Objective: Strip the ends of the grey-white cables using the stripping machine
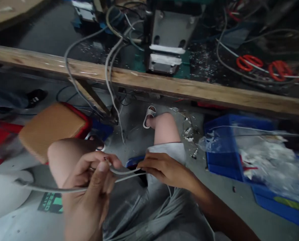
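My left hand (pixel 91 187) is closed in a pinch round a thin grey cable (pixel 124 171) above my lap. My right hand (pixel 164 169) is closed on the same cable a short way to the right. The cable's loose end trails off to the left (pixel 39 187). A bundle of more grey cables (pixel 162 209) lies across my lap under my right wrist. My knees and grey shorts (pixel 168 149) fill the space below the hands.
A wooden bench edge (pixel 164 85) crosses the view above my knees, with a grey metal machine (pixel 168 36), hanging wires and red scissors (pixel 248 62) behind it. A blue bin (pixel 222 157) of plastic bags sits on the floor right. A red stool with a tan seat (pixel 51 125) stands left.
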A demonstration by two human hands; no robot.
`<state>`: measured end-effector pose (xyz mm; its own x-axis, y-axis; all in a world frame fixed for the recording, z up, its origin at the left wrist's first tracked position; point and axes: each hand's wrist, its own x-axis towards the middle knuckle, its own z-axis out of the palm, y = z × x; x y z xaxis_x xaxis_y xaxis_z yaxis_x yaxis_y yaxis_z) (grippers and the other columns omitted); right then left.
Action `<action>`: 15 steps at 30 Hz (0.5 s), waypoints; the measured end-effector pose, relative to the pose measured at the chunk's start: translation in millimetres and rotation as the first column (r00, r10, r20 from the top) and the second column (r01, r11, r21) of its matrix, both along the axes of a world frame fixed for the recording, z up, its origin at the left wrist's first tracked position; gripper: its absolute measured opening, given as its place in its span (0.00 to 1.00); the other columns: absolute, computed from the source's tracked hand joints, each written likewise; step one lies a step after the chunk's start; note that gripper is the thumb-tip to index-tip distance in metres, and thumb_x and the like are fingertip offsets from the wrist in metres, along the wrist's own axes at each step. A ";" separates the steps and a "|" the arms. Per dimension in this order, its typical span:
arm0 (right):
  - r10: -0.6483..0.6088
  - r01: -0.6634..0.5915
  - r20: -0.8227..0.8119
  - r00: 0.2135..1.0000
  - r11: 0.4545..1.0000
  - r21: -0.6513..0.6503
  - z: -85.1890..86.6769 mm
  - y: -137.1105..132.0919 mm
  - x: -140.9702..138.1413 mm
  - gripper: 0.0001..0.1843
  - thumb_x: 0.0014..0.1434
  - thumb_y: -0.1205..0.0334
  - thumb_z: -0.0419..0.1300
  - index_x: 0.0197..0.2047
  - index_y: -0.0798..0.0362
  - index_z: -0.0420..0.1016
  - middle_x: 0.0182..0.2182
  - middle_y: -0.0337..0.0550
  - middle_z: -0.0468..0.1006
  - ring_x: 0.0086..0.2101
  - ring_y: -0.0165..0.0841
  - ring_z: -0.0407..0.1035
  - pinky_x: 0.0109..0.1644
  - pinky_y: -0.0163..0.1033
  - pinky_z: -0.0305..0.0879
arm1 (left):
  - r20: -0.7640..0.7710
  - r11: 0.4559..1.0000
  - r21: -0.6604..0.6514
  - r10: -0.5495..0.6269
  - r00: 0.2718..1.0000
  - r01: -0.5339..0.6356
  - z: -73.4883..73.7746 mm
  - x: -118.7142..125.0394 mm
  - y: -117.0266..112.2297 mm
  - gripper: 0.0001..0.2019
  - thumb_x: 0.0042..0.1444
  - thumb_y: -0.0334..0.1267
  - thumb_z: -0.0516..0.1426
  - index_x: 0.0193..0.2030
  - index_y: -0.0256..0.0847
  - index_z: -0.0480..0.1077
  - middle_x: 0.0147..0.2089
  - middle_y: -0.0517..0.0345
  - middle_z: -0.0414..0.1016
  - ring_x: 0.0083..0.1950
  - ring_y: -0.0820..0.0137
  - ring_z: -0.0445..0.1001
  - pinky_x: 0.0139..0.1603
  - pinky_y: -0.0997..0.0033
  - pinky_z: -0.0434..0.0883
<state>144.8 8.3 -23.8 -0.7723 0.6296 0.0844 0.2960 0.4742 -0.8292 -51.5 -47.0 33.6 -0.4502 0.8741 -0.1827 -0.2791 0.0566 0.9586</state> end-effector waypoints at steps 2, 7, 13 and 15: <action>-0.204 0.204 0.011 0.979 0.979 0.001 -10.1 -4.5 19.3 0.14 0.75 0.60 0.51 0.47 0.53 0.78 0.39 0.42 0.79 0.40 0.30 0.74 0.46 0.34 0.70 | -0.076 0.996 -0.056 0.068 0.995 -0.073 -5.0 -1.0 1.6 0.09 0.55 0.42 0.67 0.40 0.41 0.78 0.47 0.55 0.76 0.21 0.83 0.53 0.16 0.81 0.57; -0.771 0.755 0.246 0.588 0.632 0.176 -37.0 -11.6 126.2 0.24 0.75 0.53 0.41 0.49 0.58 0.74 0.28 0.45 0.76 0.30 0.35 0.73 0.36 0.37 0.69 | 0.128 0.979 -0.201 0.064 0.990 -0.037 -30.3 3.3 1.6 0.10 0.53 0.43 0.68 0.40 0.42 0.79 0.45 0.57 0.72 0.26 0.81 0.54 0.20 0.84 0.60; -0.769 0.772 0.508 0.388 0.572 0.276 -84.1 -39.1 169.0 0.17 0.68 0.54 0.52 0.43 0.56 0.78 0.34 0.54 0.79 0.37 0.44 0.76 0.41 0.42 0.72 | 0.102 0.986 -0.166 0.051 0.993 -0.034 -46.2 5.9 2.4 0.07 0.53 0.39 0.68 0.34 0.39 0.77 0.39 0.57 0.74 0.24 0.81 0.59 0.18 0.82 0.60; -0.784 0.756 0.478 0.397 0.574 0.313 -86.9 -48.5 154.0 0.18 0.69 0.55 0.51 0.51 0.57 0.75 0.46 0.58 0.78 0.47 0.46 0.74 0.52 0.47 0.70 | 0.082 0.992 -0.128 0.019 0.996 -0.009 -48.6 2.3 3.6 0.04 0.55 0.36 0.66 0.36 0.39 0.77 0.42 0.57 0.74 0.23 0.81 0.56 0.17 0.81 0.58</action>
<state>298.8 -40.2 -110.7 0.1260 0.9867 -0.1028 0.9072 -0.1565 -0.3905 -49.2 -43.4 -15.0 -0.4409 0.8349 -0.3295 -0.3590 0.1725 0.9173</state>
